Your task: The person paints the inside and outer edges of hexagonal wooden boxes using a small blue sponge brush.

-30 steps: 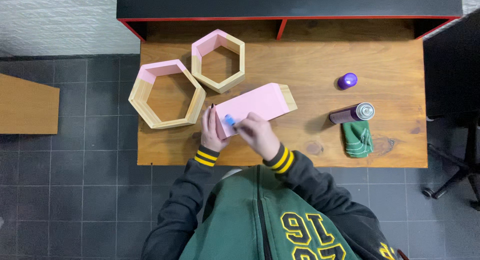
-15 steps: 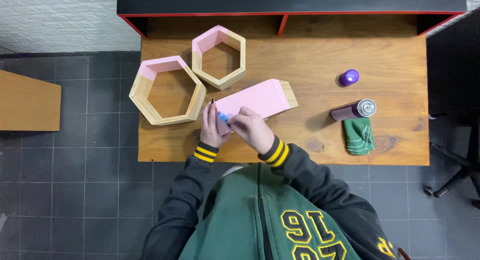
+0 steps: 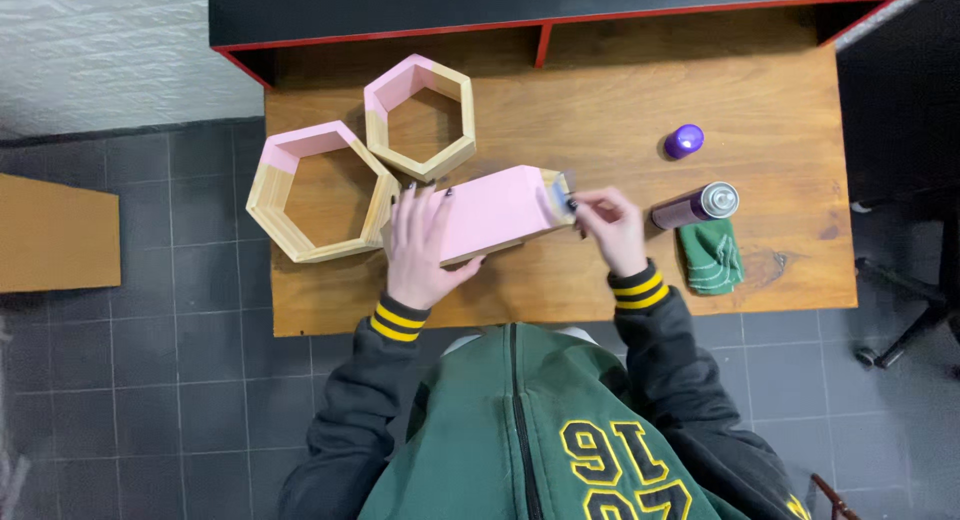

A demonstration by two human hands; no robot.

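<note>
A wooden table [image 3: 620, 100] carries two pink-and-wood hexagon frames [image 3: 318, 192] just left of the left hand [image 3: 425, 245], which lies flat, fingers spread, on a pink-painted wooden piece [image 3: 495, 212]. The right hand [image 3: 610, 230] pinches a strip of tape [image 3: 562, 188] at that piece's far end. Right of it lie a purple spray can [image 3: 695, 206], a green cloth [image 3: 712, 258] and a purple cap [image 3: 684, 141].

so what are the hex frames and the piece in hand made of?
Both hexagonal frames look like pale bare wood with visible grain, part coated matte pink. The pink piece under the left hand looks the same: pink face, a bare wood end by the right hand.
</note>
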